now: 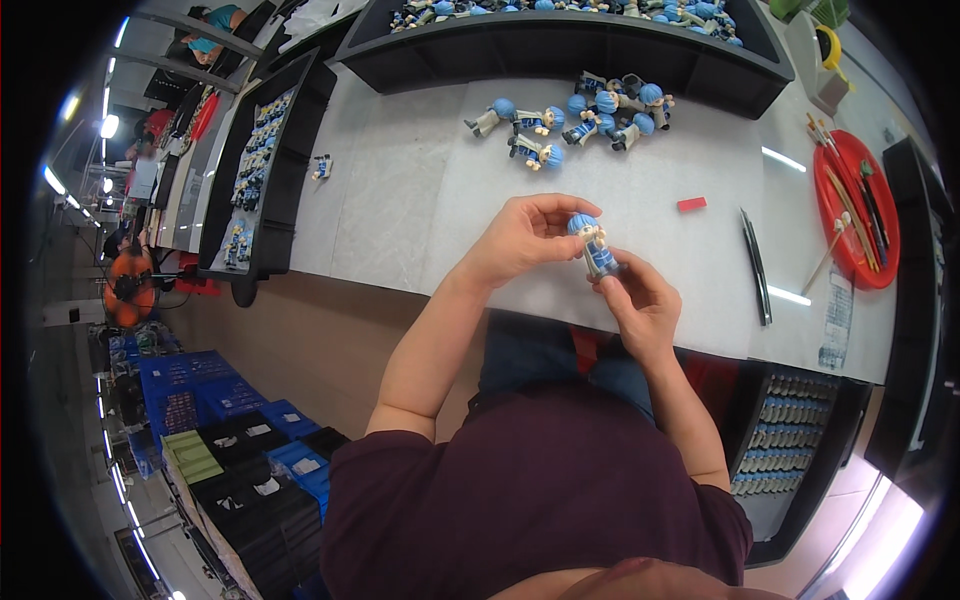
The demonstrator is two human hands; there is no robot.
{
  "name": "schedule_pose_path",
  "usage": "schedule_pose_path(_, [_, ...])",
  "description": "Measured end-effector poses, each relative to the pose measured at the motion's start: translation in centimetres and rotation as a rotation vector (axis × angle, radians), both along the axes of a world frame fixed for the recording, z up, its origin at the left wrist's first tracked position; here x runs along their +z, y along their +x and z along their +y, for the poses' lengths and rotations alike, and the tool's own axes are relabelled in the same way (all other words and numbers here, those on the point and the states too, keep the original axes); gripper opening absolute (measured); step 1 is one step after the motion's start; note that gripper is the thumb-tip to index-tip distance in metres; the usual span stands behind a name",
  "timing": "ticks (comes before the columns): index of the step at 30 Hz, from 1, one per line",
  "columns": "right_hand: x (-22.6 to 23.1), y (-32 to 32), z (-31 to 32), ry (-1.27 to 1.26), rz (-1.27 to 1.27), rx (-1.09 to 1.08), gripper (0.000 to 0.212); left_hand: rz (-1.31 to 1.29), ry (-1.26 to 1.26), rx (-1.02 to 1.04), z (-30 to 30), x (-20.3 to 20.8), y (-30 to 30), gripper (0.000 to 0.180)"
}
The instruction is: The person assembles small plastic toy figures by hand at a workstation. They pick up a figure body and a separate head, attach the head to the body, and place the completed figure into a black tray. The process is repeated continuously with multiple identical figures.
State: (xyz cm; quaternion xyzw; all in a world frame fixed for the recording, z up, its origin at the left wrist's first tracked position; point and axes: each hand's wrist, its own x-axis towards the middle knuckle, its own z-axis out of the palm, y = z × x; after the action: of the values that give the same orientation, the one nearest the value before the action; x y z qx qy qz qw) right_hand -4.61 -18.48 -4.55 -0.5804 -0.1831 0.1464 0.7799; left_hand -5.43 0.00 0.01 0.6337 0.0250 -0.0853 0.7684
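Observation:
Over the table's near edge I hold a small blue-haired figurine point(590, 240) upright between both hands. The fingers and thumb of my left hand point(530, 232) pinch it around the head and shoulder. Lower down, my right hand point(640, 300) grips its base, with the thumb in front, and hides part of the legs. On the pale table point(400, 190), beyond my hands, lies a loose group of similar figurines point(605, 110). A red block point(691, 204) and a black pen-like tool point(756, 266) are to the right of my hands.
A large black bin point(570, 58) heaped with figurines spans the far edge. At left stands a black tray point(282, 185) of figurines, with one small figure point(321, 167) beside it. A red dish point(826, 200) of brushes is at right; below it, another figurine tray point(745, 480).

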Motion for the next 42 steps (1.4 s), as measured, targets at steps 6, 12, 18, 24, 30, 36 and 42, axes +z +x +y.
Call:
schedule_pose_path(6, [-0.3,0.1,-0.1,-0.011,-0.05,0.006,0.03,0.011,-0.03,0.006,0.0,-0.5,-0.1,0.035])
schedule_pose_path(12, [-0.5,0.1,-0.3,-0.043,-0.092,0.007,0.03,0.008,-0.015,0.006,-0.1,-0.4,-0.3,0.034])
schedule_pose_path(18, [-0.5,0.1,-0.3,-0.048,-0.108,0.009,0.03,-0.01,0.002,0.013,-0.2,-0.3,-0.4,0.034])
schedule_pose_path(24, [-0.5,0.0,0.0,-0.013,-0.091,0.009,0.032,-0.095,-0.005,-0.011,0.2,-0.2,-0.5,0.037])
schedule_pose_path(30, [0.0,0.0,0.1,0.019,-0.003,0.028,0.035,-0.063,-0.1,-0.061,0.8,-0.9,-0.4,0.037])
schedule_pose_path(36, [0.3,-0.4,0.4,0.008,-0.056,-0.125,0.032,-0.058,-0.097,0.058,-0.4,-1.2,-0.2,0.032])
schedule_pose_path(42, [-1.1,0.2,0.5,-0.104,-0.476,-0.268,0.039,-0.055,-0.148,0.117,-1.0,-1.8,-0.7,0.03])
